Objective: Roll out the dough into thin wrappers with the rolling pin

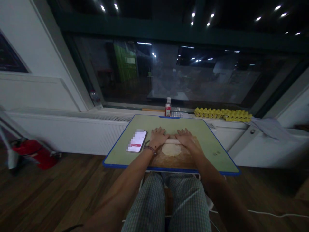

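Observation:
A pale rolling pin [172, 141] lies crosswise on a brown wooden board [166, 162]. My left hand [158, 137] rests on its left end, fingers spread and pointing away from me. On the other end lies my right hand [185, 137], also with fingers stretched out past the pin. Both palms touch the pin and hide its ends. Just on the near side of it, a flat, roughly round sheet of dough [171, 149] sits on the board between my wrists. A phone [138, 142] with a lit screen lies left of my left hand.
The small green table [214, 145] has a blue rim. Behind it, the sill holds a bottle with a red label [168, 109], a yellow bumpy strip [222, 114] and a clear bottle [96, 99]. A red fire extinguisher [37, 153] is on the left; a white cable [270, 214] crosses the floor.

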Demonstrator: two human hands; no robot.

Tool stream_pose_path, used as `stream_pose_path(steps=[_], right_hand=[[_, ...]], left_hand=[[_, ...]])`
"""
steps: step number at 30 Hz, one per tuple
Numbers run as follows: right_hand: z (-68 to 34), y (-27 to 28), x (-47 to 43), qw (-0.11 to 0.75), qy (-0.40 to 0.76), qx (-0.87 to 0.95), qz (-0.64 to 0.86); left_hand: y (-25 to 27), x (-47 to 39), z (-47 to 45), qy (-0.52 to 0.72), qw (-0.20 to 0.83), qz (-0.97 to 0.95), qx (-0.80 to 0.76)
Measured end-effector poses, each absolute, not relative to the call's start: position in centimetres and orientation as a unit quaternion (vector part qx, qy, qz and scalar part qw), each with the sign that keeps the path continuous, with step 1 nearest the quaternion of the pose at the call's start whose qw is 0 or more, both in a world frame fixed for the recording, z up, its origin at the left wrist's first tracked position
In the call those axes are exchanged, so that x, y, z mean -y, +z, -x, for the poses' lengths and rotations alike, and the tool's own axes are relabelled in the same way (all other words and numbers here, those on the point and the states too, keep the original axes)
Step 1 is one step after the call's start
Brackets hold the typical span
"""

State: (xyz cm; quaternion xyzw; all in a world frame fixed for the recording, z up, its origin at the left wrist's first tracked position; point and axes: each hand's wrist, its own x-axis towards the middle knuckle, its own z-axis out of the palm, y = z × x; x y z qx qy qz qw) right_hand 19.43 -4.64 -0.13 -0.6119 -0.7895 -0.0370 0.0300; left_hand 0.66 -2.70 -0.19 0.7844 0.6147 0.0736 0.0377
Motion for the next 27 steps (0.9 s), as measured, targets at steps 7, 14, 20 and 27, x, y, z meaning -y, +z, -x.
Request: stream_pose_path(steps=[7,14,20,27], right_hand=[[-18.8,-1.4,7.5,0.056,-0.062,0.752,0.654],[-18.9,-2.1,8.9,0.086,-0.073,0.769,0.630],[-19.8,-2.1,10.4,0.110,-0.065,0.808,0.576],[-19.5,-1.6,8.0,0.060,0.013,0.784,0.617]], left_hand=[[0.1,5.0,-0.5,0.032,0.055,-0.819,-0.570],[-0.1,6.7,-0.2,0.086,0.018,-0.837,-0.540],[-0.6,8.6,0.2,0.131,-0.003,-0.860,-0.493],[-1.7,6.8,-0.6,0.158,-0.035,-0.829,-0.535]])
